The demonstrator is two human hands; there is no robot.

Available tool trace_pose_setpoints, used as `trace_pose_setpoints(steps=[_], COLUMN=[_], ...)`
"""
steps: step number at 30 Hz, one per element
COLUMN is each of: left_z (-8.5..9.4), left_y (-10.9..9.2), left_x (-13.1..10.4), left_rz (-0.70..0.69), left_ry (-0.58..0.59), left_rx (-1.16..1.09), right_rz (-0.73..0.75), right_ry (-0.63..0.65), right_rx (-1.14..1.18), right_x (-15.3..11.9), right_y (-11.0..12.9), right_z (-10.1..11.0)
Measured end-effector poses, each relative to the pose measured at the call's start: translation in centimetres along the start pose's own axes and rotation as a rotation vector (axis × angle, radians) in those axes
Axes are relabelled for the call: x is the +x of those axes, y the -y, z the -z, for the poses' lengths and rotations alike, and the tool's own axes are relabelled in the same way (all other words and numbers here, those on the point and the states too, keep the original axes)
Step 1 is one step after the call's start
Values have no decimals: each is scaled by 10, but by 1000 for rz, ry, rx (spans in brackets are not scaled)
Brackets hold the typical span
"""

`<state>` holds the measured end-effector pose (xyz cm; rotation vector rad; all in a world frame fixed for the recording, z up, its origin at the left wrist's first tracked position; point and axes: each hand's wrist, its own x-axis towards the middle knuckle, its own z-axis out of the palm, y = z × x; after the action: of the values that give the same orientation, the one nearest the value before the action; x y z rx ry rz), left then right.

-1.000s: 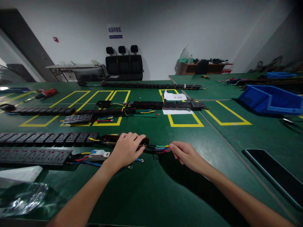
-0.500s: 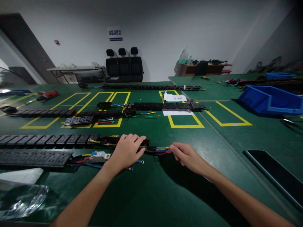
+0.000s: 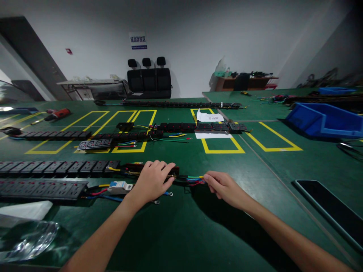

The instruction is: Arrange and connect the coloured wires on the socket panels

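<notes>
My left hand is curled over a dark, narrow module with brass-coloured strips, gripping it near its right end; most of it is hidden under the fingers. Out of that end runs a bundle of coloured wires, green, blue, red and yellow. My right hand is closed in a pinch on the bundle's free ends. To the left lies a black socket strip, with a second strip in front of it. A grey-white circuit breaker is wired to the front strip, and ring terminals stick out below my left hand.
Farther back on the green table lie more socket strips, paper sheets and a red drill. A blue bin and a phone are at right. A clear plastic bottle lies front left.
</notes>
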<state>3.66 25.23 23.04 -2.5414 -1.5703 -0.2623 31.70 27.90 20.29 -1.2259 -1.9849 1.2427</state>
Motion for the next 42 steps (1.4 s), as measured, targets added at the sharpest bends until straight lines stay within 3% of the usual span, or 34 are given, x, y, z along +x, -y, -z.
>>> trace_pose_setpoints(steps=[42], left_z=[-3], left_y=[1], left_x=[0], left_rz=[5], left_ry=[5], left_rx=[-5], right_rz=[20], right_ry=[14], right_rx=[-41], right_x=[-1], right_y=[3], right_z=[2])
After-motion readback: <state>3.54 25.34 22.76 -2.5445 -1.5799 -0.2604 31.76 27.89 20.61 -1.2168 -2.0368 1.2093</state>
